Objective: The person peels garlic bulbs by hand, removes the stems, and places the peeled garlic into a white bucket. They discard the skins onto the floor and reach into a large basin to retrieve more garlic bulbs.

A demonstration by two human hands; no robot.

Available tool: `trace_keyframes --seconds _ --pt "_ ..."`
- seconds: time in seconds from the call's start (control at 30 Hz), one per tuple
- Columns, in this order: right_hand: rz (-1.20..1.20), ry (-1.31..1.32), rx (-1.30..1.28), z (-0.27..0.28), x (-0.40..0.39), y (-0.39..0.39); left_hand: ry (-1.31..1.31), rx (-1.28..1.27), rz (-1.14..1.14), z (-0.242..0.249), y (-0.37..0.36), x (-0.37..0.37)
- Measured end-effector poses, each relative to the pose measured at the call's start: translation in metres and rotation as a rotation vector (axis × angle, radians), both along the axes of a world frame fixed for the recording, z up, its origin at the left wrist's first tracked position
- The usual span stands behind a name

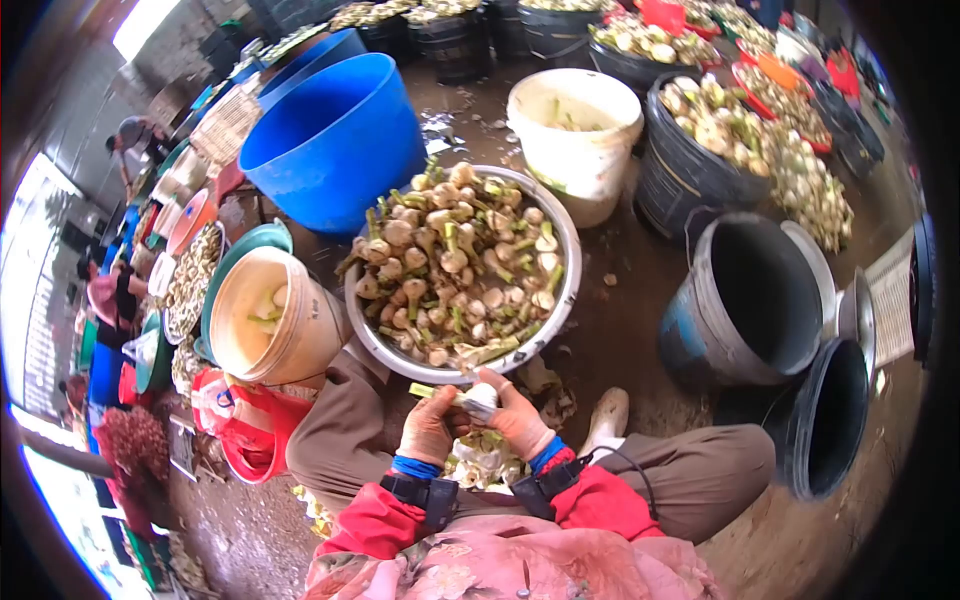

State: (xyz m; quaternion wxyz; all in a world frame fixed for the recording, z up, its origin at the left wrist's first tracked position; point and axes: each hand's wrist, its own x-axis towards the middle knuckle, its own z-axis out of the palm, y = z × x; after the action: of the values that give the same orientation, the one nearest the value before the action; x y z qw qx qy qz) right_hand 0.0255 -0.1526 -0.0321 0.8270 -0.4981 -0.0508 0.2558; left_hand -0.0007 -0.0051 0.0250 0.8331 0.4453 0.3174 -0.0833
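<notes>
My left hand (428, 430) is closed around a garlic bulb (484, 393) near its short green stem, which sticks out past the fingers. My right hand (520, 420) closes on the white bulb from the other side. A greyish, shiny patch shows between the fingers, too small to name. Just beyond my hands stands a wide metal basin (568, 290) heaped with untrimmed garlic bulbs with cut green stems (455, 250). Below my hands, between my legs, lies a pile of pale garlic skins and bulbs (480, 460).
A blue tub (340, 150) and a white bucket (590, 150) stand behind the basin. To the left is a cream bucket (265, 320) beside a red bag (250, 420). Dark buckets (745, 300) stand at right. Black tubs of garlic (700, 150) line the back; people work at far left.
</notes>
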Motion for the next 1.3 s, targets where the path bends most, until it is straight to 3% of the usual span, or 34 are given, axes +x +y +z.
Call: trace_keyframes --seconds 0.03,0.1,0.17,0.23,0.3,0.37,0.4,0.43,0.5,0.57,0.6,0.63,0.73,0.77,0.83,0.9,0.97,1.0,1.03,1.07,1.13,1.2,1.23,1.3 --pt "-0.020 0.130 0.070 -0.001 0.000 -0.004 -0.032 0.065 -0.022 -0.004 0.003 0.002" --pt "-0.101 0.239 0.113 -0.007 0.004 -0.016 -0.080 0.087 0.260 0.011 0.006 0.015" --pt "-0.301 0.239 -0.004 -0.004 0.014 -0.032 -0.169 -0.133 0.390 -0.002 0.040 0.024" --pt "-0.578 0.339 0.016 0.016 0.028 -0.034 -0.161 -0.033 0.458 0.007 0.056 0.023" --pt "-0.564 0.212 0.007 0.045 0.055 -0.018 -0.101 0.042 0.293 -0.002 0.062 0.020" --pt "-0.374 0.136 0.183 0.098 0.081 0.025 -0.027 0.075 -0.018 -0.025 0.062 0.011" --pt "-0.205 0.069 0.112 0.136 0.092 0.051 0.008 0.219 -0.117 -0.024 0.050 0.006" --pt "-0.046 0.005 0.038 0.167 0.103 0.077 0.165 0.453 -0.566 -0.069 0.057 0.014" --pt "0.064 -0.348 0.249 0.182 0.124 0.120 -0.329 0.780 -0.812 -0.112 0.046 -0.014" --pt "0.126 -0.436 0.171 0.174 0.156 0.130 -0.113 0.844 -1.081 -0.046 0.035 -0.022" --pt "0.102 -0.648 -0.024 0.161 0.169 0.126 -0.152 0.886 -1.131 -0.048 0.036 -0.025" --pt "0.054 -0.875 -0.617 0.165 0.172 0.109 0.011 0.747 -1.159 -0.043 0.037 -0.022" --pt "0.262 -0.610 -1.017 0.097 0.163 0.075 0.091 0.441 -0.730 -0.033 0.045 -0.027" --pt "0.373 -0.580 -1.174 0.070 0.153 0.061 -0.241 0.559 -0.699 -0.051 0.055 -0.032" --pt "0.508 -0.556 -1.197 -0.021 0.141 0.033 -0.081 0.439 -0.492 -0.034 0.057 -0.026" --pt "0.528 -0.623 -1.412 -0.004 0.105 0.036 0.031 0.325 -0.321 -0.035 0.058 -0.018" --pt "0.558 -0.757 -1.328 -0.019 0.095 0.035 -0.001 0.212 -0.154 -0.033 0.061 -0.009" --pt "0.417 -0.739 -1.269 -0.015 0.085 0.036 -0.102 0.223 -0.165 -0.029 0.069 0.000" --pt "0.332 -0.526 -1.304 -0.010 0.068 0.037 -0.086 0.179 -0.047 -0.024 0.068 0.006" --pt "0.359 -0.437 -1.171 -0.013 0.053 0.032 -0.117 0.154 -0.038 -0.025 0.073 0.014" --pt "0.593 -0.399 -0.961 -0.027 0.024 0.011 -0.121 0.178 -0.019 -0.032 0.078 0.038" --pt "0.890 -0.203 -0.909 0.006 0.008 -0.003 -0.092 0.311 -0.038 -0.029 0.072 0.066" --pt "0.912 -0.320 -1.055 0.007 0.001 -0.012 -0.123 0.321 -0.101 -0.050 0.076 0.084" --pt "0.571 -0.367 -0.975 0.006 -0.003 -0.026 -0.126 0.533 -0.072 -0.049 0.058 0.124"
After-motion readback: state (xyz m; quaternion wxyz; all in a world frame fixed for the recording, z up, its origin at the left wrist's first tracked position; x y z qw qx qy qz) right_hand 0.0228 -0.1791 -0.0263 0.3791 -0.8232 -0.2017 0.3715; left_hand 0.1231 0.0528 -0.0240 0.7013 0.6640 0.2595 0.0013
